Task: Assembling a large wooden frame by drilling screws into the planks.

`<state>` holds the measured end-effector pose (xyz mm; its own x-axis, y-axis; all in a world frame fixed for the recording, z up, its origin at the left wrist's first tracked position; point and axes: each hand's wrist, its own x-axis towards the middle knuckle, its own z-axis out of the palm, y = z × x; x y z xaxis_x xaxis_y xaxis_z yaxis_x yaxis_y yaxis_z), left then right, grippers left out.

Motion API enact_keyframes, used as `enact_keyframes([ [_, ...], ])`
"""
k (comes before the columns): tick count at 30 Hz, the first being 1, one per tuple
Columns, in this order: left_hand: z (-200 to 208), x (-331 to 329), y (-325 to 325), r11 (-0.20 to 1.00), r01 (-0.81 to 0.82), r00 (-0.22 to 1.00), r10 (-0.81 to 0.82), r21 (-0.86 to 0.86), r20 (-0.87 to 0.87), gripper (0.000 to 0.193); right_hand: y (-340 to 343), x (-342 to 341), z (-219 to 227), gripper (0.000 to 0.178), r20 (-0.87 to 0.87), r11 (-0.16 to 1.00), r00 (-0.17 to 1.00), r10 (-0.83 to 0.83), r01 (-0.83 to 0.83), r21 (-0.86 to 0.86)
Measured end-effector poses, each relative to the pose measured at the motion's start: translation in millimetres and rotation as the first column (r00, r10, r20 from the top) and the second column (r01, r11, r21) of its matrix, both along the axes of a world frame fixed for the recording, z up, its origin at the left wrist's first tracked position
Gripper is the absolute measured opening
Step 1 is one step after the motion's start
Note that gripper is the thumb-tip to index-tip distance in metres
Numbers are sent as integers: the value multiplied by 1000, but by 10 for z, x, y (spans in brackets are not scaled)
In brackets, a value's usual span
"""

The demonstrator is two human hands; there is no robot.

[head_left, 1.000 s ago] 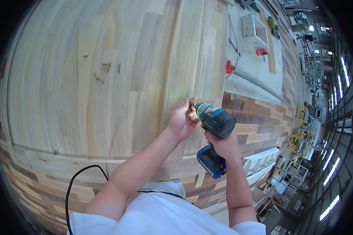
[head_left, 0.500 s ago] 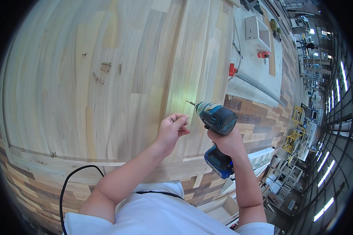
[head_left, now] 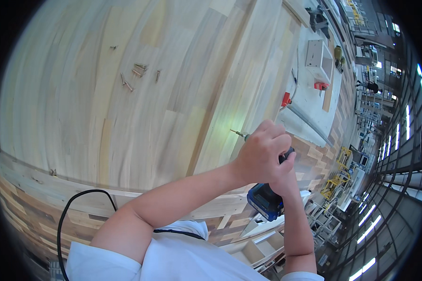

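Note:
A blue and black cordless impact driver (head_left: pixel 266 201) is held with its nose toward the wooden panel (head_left: pixel 140 131). Around its handle, largely hidden behind the other hand, my right hand (head_left: pixel 284 182) is closed. My left hand (head_left: pixel 263 152) lies over the driver's body with its fingers curled around it, covering most of the housing. A thin bit (head_left: pixel 237 132) sticks out past my left hand, over a raised board (head_left: pixel 222 140) on the panel. Light from the driver falls on the wood around the bit tip; whether the tip touches the wood I cannot tell.
Several loose screws (head_left: pixel 139 70) lie on the panel at the far left. To the right, a white work surface bears a small white box (head_left: pixel 318 60) and a red clamp (head_left: pixel 286 99). A black cable (head_left: pixel 63 220) loops beside my left arm.
My left hand has moved right and up from beside the bit onto the driver's body. The view has shifted slightly, so the panel and screws appear further right and lower.

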<state>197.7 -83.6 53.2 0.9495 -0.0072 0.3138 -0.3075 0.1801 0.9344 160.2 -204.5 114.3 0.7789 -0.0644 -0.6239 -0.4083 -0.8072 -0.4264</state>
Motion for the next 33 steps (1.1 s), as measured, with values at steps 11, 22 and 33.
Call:
enact_keyframes([
  [11, -260, -12, -16, 996, -66, 997, 64, -54, -35, 22, 106, 174, -174, 26, -11, 999, 1000, 17, -16, 27],
  [22, -298, -42, 10, 992, -123, 992, 123, -39, -13, 25, 189, 168, -203, 19, 139, 991, 985, 104, -115, 73],
  [33, -296, -111, 30, 992, -43, 974, 15, -116, -227, 22, 6, 82, -167, 22, -83, 997, 994, -76, 77, 13],
])
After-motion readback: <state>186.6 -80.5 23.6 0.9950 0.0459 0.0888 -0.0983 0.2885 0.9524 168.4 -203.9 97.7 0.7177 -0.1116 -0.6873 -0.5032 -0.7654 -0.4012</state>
